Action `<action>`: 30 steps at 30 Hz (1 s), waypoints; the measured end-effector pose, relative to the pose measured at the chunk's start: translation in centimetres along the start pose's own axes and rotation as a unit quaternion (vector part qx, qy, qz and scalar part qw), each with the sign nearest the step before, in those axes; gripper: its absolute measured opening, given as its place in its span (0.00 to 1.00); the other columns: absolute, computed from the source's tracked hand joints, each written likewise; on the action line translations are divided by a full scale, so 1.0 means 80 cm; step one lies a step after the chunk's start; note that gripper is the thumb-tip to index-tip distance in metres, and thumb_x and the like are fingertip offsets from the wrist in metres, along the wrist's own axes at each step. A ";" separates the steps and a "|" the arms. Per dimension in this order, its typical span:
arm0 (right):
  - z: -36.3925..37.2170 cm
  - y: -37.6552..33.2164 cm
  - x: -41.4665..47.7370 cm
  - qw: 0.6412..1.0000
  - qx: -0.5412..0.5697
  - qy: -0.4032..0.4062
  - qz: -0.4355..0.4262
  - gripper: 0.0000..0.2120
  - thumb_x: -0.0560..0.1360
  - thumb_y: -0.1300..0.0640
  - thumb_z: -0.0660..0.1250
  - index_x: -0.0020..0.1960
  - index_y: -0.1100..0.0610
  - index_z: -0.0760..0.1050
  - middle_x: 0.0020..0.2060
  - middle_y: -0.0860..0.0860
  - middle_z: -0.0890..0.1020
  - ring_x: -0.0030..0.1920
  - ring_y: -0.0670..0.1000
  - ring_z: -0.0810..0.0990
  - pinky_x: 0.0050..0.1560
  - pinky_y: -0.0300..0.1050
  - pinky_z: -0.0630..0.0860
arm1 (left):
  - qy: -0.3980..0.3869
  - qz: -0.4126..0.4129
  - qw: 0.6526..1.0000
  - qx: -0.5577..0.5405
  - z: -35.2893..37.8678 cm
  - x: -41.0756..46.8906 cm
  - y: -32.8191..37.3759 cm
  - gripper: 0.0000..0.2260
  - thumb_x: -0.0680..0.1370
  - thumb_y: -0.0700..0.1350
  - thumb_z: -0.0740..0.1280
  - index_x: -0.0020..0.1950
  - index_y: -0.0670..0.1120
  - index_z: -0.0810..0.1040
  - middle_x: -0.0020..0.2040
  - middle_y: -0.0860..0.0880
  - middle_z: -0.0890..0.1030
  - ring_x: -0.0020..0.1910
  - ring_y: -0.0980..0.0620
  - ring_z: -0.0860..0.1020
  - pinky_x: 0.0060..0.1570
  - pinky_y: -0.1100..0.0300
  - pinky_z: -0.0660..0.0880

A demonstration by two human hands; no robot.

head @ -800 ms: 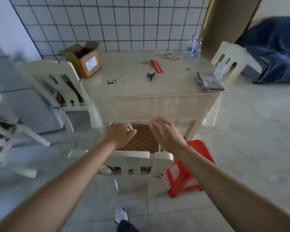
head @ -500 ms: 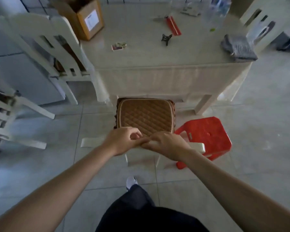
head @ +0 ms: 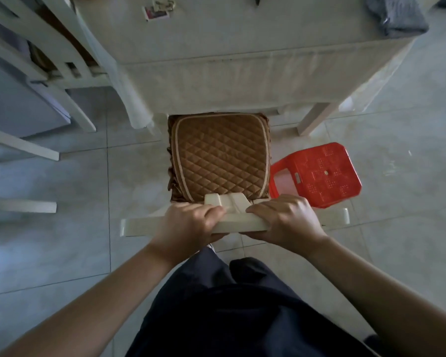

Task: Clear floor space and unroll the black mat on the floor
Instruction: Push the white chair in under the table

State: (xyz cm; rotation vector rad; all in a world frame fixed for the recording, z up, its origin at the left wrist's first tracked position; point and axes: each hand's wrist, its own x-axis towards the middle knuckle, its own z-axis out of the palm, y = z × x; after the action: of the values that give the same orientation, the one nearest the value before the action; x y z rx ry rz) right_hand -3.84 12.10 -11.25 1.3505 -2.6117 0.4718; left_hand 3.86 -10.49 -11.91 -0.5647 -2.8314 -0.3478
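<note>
A cream chair with a brown quilted cushion stands in front of me, its seat tucked partly under the table. My left hand and my right hand both grip the top rail of the chair's backrest, fingers curled over it, side by side near its middle. No black mat is in view.
A red plastic stool stands right of the chair. Another cream chair sits at the table's left, and parts of more chairs reach in from the far left. A grey cloth lies on the table. Tiled floor spreads around.
My view has tilted down and closer to the chair. Both hands came from above the seat onto the backrest rail and now grip it, slightly farther apart.
</note>
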 end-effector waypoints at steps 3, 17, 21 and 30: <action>0.001 0.011 0.017 1.000 -0.015 -0.005 -0.005 0.15 0.69 0.40 0.70 0.41 0.52 0.82 0.30 0.47 0.82 0.28 0.52 0.79 0.29 0.44 0.75 | 0.002 -0.013 1.000 0.020 0.001 0.013 -0.012 0.18 0.68 0.59 0.75 0.47 0.47 0.82 0.36 0.52 0.83 0.30 0.53 0.81 0.26 0.61 0.72; 0.006 0.081 0.126 0.995 -0.093 -0.030 -0.002 0.21 0.59 0.38 0.77 0.42 0.52 0.80 0.27 0.47 0.80 0.24 0.53 0.78 0.26 0.37 0.64 | 0.020 -0.098 0.993 0.058 0.004 0.109 -0.079 0.20 0.63 0.62 0.76 0.39 0.47 0.78 0.30 0.51 0.79 0.26 0.50 0.78 0.25 0.64 0.61; 0.012 0.115 0.162 0.998 -0.059 -0.029 0.016 0.22 0.62 0.37 0.75 0.47 0.52 0.79 0.31 0.48 0.82 0.28 0.55 0.80 0.28 0.41 0.70 | 0.030 -0.102 0.993 0.057 0.009 0.148 -0.106 0.22 0.63 0.64 0.75 0.39 0.46 0.77 0.29 0.50 0.78 0.24 0.49 0.77 0.27 0.65 0.59; 0.041 0.104 0.227 0.998 -0.058 0.016 -0.006 0.23 0.63 0.36 0.73 0.45 0.54 0.78 0.28 0.47 0.81 0.25 0.53 0.79 0.29 0.40 0.70 | 0.034 -0.106 0.992 0.057 -0.001 0.160 -0.192 0.28 0.66 0.71 0.62 0.37 0.45 0.74 0.28 0.48 0.77 0.25 0.46 0.77 0.24 0.59 0.70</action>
State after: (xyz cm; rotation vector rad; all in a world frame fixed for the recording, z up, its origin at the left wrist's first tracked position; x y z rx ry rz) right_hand -21.14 1.56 -10.78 1.3108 -2.5599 0.3308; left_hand -13.78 -19.90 -11.17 -0.2254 -2.8273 -0.2349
